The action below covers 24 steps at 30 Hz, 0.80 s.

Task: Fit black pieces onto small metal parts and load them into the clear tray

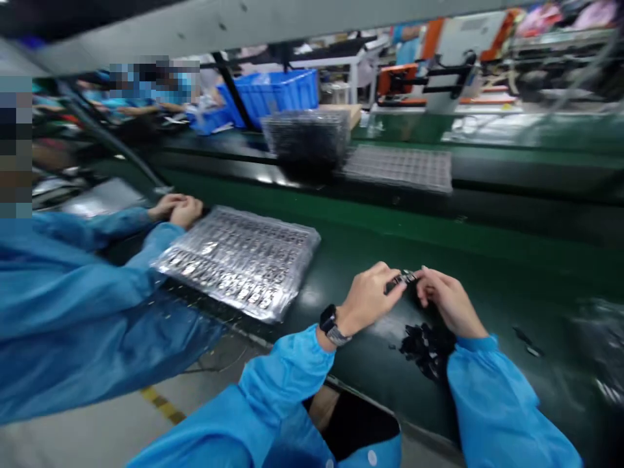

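Small black part [402, 281] pinched between fingers [387, 278] of left hand [368, 299] and right hand [451, 302], markings too small to read. Loose black parts [424, 351] heaped below on green counter [507, 273].

The dark green conveyor counter [492, 247] carries, left of centre, a flat rectangular clear plastic tray [238, 263] holding rows of small metallic parts. A loose heap of small black parts [424, 351] lies directly on the counter surface to its right. On the raised black rear tier [209, 153], a tall stack of dark-filled plastic trays [307, 143] stands just beside a flat clear plastic tray [400, 168]
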{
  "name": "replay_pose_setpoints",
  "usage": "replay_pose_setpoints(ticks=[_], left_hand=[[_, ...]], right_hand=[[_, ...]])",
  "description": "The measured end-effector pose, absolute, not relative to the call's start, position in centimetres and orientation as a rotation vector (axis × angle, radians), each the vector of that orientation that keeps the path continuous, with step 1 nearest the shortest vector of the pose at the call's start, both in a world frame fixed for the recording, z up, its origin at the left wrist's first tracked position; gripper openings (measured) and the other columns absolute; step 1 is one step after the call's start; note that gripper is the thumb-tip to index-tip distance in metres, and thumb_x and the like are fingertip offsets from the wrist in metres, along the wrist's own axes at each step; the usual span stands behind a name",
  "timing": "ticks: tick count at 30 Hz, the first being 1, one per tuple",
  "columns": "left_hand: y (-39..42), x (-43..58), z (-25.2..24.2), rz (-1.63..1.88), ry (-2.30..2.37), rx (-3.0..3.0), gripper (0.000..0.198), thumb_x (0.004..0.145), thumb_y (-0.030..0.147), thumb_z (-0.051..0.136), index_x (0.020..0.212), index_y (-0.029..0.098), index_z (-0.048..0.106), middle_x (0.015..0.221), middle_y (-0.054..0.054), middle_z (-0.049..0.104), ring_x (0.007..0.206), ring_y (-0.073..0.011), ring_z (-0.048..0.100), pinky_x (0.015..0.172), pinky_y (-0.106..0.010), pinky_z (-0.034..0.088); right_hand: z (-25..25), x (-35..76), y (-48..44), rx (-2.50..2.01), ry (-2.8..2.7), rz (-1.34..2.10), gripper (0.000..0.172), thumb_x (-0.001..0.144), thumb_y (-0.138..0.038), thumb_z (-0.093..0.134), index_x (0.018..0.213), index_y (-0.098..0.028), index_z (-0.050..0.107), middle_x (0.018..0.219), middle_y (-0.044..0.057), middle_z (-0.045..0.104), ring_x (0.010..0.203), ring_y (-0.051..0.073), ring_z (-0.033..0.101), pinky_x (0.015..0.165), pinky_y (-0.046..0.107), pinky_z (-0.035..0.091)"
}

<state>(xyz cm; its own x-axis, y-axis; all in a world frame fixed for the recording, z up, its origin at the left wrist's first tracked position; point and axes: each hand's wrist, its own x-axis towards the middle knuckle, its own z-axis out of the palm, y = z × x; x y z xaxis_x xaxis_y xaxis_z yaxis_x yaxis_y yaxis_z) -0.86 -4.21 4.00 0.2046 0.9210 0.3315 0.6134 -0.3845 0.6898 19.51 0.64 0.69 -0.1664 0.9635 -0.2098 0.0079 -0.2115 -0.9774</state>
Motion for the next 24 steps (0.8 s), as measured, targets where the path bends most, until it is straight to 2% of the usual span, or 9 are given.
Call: replay_pose_setpoints(ticks=[4,8,13,17,24], left_hand=[[-11.3,-5.6,9.3,1.067,1.347,1.961,0.029,0.098,0.032,0.065,0.123,0.020,0.072,0.095,-0.006,0.068,0.075,-0.0149,0.064,0.073,-0.027,0.054],[-14.6,-14.8,12.4,0.972,1.735,1.985,0.025,0.095,0.039,0.067,0.113,0.024,0.076,0.087,-0.004,0.071,0.072,-0.0173,0.063,0.070,-0.030,0.052],[-11.7,-24.6,11.5,0.419,2.240,2.009,0.034,0.091,0.053,0.066,0.096,0.021,0.077,0.088,-0.007,0.074,0.075,-0.0243,0.068,0.068,-0.033,0.048],[-10.5,-26.5,9.8,0.130,2.331,2.103,0.037,0.095,0.050,0.059,0.101,0.019,0.077,0.100,-0.013,0.075,0.088,-0.0300,0.071,0.075,-0.034,0.049],[-10.3,-26.8,8.9,-0.067,2.307,2.240,0.044,0.099,0.053,0.053,0.111,0.019,0.077,0.107,-0.014,0.071,0.093,-0.0304,0.070,0.077,-0.034,0.050]], right_hand=[[0.6,20.4,1.2,-1.300,-1.316,1.562,0.053,0.076,-0.064,0.079,0.094,-0.014,0.073,0.055,-0.002,0.057,0.045,0.011,0.046,0.045,0.024,0.035],[0.7,20.4,1.1,-1.304,-1.337,1.550,0.056,0.072,-0.066,0.080,0.091,-0.014,0.072,0.055,-0.001,0.057,0.045,0.011,0.045,0.045,0.025,0.034],[0.6,20.3,1.2,-1.297,-1.372,1.520,0.057,0.070,-0.067,0.080,0.089,-0.015,0.072,0.055,0.000,0.056,0.044,0.012,0.044,0.044,0.026,0.033],[0.5,20.3,1.2,-1.301,-1.388,1.517,0.057,0.070,-0.067,0.080,0.090,-0.015,0.072,0.055,0.000,0.057,0.044,0.012,0.045,0.044,0.026,0.034],[0.8,20.1,1.2,-1.294,-1.411,1.509,0.056,0.068,-0.067,0.078,0.088,-0.015,0.070,0.053,-0.001,0.056,0.043,0.012,0.044,0.044,0.026,0.035]])
